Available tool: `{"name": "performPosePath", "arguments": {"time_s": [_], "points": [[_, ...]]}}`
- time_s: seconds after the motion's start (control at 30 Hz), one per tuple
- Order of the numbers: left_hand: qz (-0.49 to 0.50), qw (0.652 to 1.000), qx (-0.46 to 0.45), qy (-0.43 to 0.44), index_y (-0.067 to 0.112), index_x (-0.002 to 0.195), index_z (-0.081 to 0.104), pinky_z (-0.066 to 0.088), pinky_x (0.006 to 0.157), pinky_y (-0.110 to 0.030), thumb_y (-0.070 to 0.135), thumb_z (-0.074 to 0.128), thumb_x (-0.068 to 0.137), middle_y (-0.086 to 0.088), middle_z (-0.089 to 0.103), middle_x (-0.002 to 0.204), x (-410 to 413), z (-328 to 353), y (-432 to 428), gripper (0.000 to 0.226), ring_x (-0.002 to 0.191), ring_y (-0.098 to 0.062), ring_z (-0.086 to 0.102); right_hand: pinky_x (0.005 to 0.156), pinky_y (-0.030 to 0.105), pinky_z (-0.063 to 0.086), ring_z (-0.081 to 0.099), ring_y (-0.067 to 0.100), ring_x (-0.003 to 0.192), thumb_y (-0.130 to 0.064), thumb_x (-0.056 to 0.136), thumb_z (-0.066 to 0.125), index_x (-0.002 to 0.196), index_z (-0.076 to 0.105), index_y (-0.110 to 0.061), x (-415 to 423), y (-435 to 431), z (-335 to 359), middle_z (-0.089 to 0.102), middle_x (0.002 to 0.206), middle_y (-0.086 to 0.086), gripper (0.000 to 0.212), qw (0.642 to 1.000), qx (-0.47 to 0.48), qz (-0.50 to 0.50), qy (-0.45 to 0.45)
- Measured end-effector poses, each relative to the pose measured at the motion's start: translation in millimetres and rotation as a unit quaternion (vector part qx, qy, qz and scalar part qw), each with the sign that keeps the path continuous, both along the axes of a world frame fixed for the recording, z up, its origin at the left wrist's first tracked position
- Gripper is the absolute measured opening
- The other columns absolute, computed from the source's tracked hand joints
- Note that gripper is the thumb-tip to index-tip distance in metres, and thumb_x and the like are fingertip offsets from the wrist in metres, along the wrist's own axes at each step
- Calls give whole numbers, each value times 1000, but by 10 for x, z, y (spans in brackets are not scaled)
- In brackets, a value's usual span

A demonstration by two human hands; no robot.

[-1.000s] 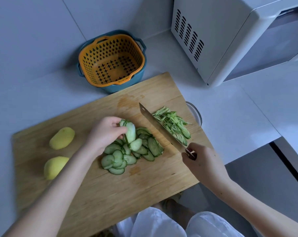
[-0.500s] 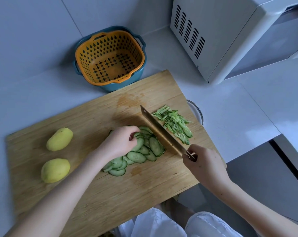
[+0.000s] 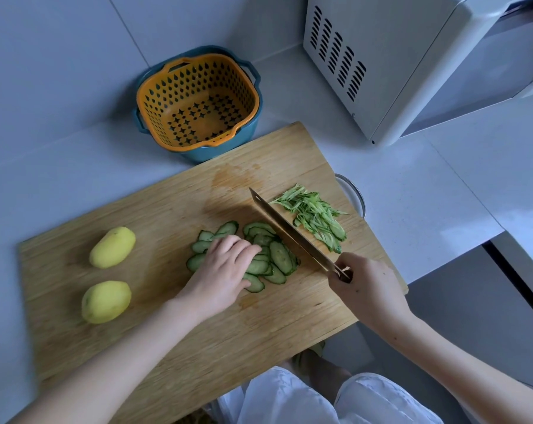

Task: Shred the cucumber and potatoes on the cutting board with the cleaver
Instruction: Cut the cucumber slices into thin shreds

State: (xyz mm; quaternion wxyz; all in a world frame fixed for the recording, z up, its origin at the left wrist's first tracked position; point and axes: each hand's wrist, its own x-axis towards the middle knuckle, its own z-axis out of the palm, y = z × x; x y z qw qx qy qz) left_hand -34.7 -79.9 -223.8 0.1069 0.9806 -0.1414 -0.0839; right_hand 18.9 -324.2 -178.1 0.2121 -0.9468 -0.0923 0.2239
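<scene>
On the wooden cutting board (image 3: 167, 332) your left hand (image 3: 225, 270) lies palm down over the fanned cucumber slices (image 3: 277, 258), fingers spread flat and pressing rather than gripping anything. Your right hand (image 3: 366, 289) is clenched around the handle of the cleaver (image 3: 289, 232), whose blade stands edge down along the right side of the slices, with the finished cucumber shreds (image 3: 315, 217) piled just beyond it. Two peeled potatoes (image 3: 112, 247) (image 3: 106, 301) wait whole at the left end of the board, well apart from the knife, so by my reckoning you are partway through the cucumber and have not started on them. The main risk now is your left fingertips: they point toward the blade and sit close to it with the knuckles flat, so a stroke that drifts left could nick them; curling the tips under would likely guard against that. The slices look wet and overlap loosely, so they may slide under your palm and give uneven shreds. The board's near right corner hangs past the counter edge, and heavy chopping there could tip or shift it. A metal ring (image 3: 355, 194) peeks out from under the board's far right edge, which may keep it from lying flat. The orange strainer basket (image 3: 197, 102) stands empty behind, clear of the work.
</scene>
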Motion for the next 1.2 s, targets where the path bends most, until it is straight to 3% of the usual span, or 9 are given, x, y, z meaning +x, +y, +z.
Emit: {"name": "performPosePath", "arguments": {"time_s": [0.13,0.23,0.3,0.47,0.57,0.67,0.8,1.07,1.2], "points": [[-50,999,-10,3,15,100,70,51,86,-37,21,86,65,2,63,95,21,-47,40,38,96,-17,51,46,23,33,49,16,55,-28,88,54,85,60,-17,4,-2,-8,59,65,-2,12,1000,6,4,0],[-56,995,-18,79,18,118,63,32,104,-33,30,61,91,5,62,107,134,21,48,30,106,-16,51,45,23,30,51,19,58,-28,88,54,80,58,-18,1,-18,1,58,63,-1,14,1000,6,8,0],[-58,992,2,108,22,128,57,22,103,-28,36,47,97,7,59,115,259,74,50,35,112,-13,44,45,23,30,51,19,57,-27,88,53,80,58,-17,-7,-17,1,58,62,1,14,1000,6,11,2],[-113,990,66,58,15,131,52,37,99,-39,38,63,88,-5,56,118,361,171,-13,50,113,-24,45,45,23,31,42,13,46,-26,90,52,79,56,-16,-92,29,-40,51,55,-3,15,1000,24,11,6],[-80,995,18,-60,11,107,65,51,83,-43,38,63,83,-9,59,100,307,92,25,36,99,-25,48,48,24,35,45,17,50,-27,91,50,85,55,-17,-151,75,-63,52,57,-3,13,1000,26,16,3],[-3,990,-64,-129,8,92,69,47,84,-40,33,52,88,-12,61,97,261,-21,-46,30,101,-25,48,51,27,37,47,19,53,-27,93,46,89,54,-16,-139,119,-61,55,61,-1,14,999,13,31,2],[24,978,-96,-182,7,81,68,47,80,-36,22,56,89,-8,59,87,231,-181,-192,21,90,-23,50,50,30,34,43,21,55,-26,95,39,71,43,-13,-122,139,-31,45,58,0,27,999,-1,34,-1],[58,979,-78,-180,10,89,62,46,73,-39,24,50,91,-10,56,84,283,-370,-286,19,83,-26,45,48,29,30,43,23,55,-23,96,35,78,43,-16,-194,228,-93,45,60,-1,21,998,-10,59,-22],[50,985,-73,-151,13,96,55,44,69,-38,26,48,89,-12,56,84,297,-382,-289,17,78,-27,47,37,23,15,24,15,36,-7,83,56,68,39,-17,-279,330,-112,27,43,-7,24,996,-39,68,-31]]}}
